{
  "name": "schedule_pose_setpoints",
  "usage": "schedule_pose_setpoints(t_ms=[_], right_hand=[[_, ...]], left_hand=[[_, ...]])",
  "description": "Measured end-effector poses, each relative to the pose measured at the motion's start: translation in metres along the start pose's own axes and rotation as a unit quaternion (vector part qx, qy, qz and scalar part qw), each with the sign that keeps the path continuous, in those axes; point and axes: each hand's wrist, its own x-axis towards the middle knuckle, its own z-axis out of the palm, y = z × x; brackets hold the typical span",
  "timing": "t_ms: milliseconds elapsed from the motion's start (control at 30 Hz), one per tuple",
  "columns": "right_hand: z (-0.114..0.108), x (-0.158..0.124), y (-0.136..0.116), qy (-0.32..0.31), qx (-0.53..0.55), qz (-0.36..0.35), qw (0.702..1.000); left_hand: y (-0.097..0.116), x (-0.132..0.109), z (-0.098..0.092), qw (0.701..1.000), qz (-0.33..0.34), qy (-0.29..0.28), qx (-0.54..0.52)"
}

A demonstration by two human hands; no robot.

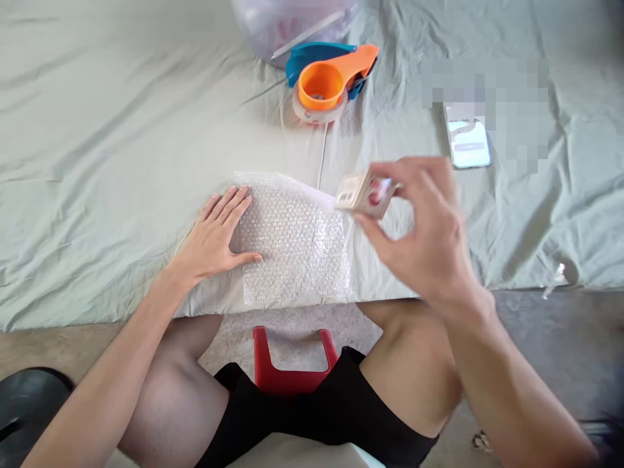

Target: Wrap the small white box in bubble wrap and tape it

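Observation:
My left hand point(217, 234) lies flat with fingers stretched on the left edge of a sheet of bubble wrap point(297, 244) spread on the grey-green cloth point(107, 162). My right hand point(422, 227) is raised above the cloth to the right of the wrap. Its fingers pinch a small pale box point(364, 194) with red print and a barcode, which hangs tilted just over the wrap's upper right corner.
An orange and blue tape dispenser point(329, 81) with a roll of clear tape sits at the back centre, next to a translucent plastic bag point(287, 26). A phone point(468, 143) lies at the right. A red stool point(292, 364) shows between my knees.

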Motion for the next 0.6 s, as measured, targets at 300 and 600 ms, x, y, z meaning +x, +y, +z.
schedule_pose_setpoints(t_ms=[300,600], right_hand=[[0.065,-0.022,-0.026,-0.187,0.121,-0.034,0.974],[0.076,-0.014,-0.014,-0.205,0.128,-0.032,0.97]], left_hand=[[-0.003,0.001,0.002,1.0,-0.003,-0.002,-0.011],[-0.002,0.002,0.003,1.0,-0.003,0.003,-0.016]])
